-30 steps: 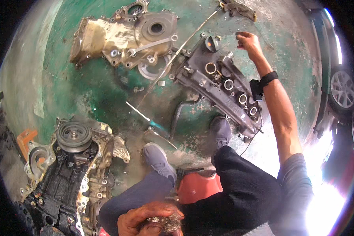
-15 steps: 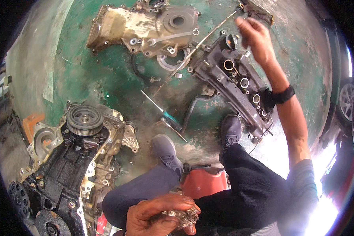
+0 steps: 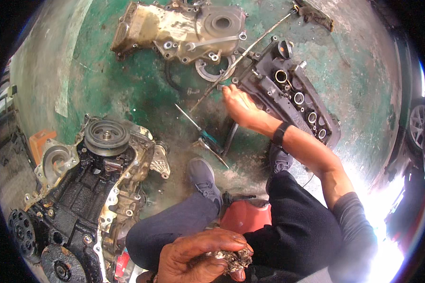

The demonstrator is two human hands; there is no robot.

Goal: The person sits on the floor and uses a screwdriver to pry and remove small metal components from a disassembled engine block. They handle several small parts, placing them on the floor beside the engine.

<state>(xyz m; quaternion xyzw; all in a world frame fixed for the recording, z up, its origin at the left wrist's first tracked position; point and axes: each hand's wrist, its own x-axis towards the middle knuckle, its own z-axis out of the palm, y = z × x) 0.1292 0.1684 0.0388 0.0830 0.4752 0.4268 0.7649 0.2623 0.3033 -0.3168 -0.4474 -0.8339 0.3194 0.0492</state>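
Note:
My left hand (image 3: pixel 200 254) is closed round a crumpled, shiny grey wad (image 3: pixel 237 260), held low over my lap. Out to the front, my right hand (image 3: pixel 241 106) hangs palm down beside the black valve cover (image 3: pixel 333 127), fingers bunched together. A small pale piece (image 3: pixel 220 87) shows right at its fingertips; whether they grip it or anything else is hidden. A long thin rod (image 3: pixel 259 41) runs diagonally past those fingertips. Beyond it lie a metal timing cover (image 3: pixel 151 28) with a wrench (image 3: pixel 212 43) on top and a grey ring-shaped part (image 3: pixel 204 71).
An oily engine block (image 3: pixel 75 188) with a pulley (image 3: pixel 106 137) stands at my left. Near my shoes lie a screwdriver (image 3: pixel 190 116), a scraper-like tool (image 3: pixel 216 154) and a black hose (image 3: pixel 230 137). Dark cloth (image 3: pixel 316 18) lies far right; a red seat (image 3: pixel 245 218) is beneath me.
My right hand has swung left and nearer, from above the valve cover's far end to the small pale piece. My left hand keeps the wad. The view has shifted slightly.

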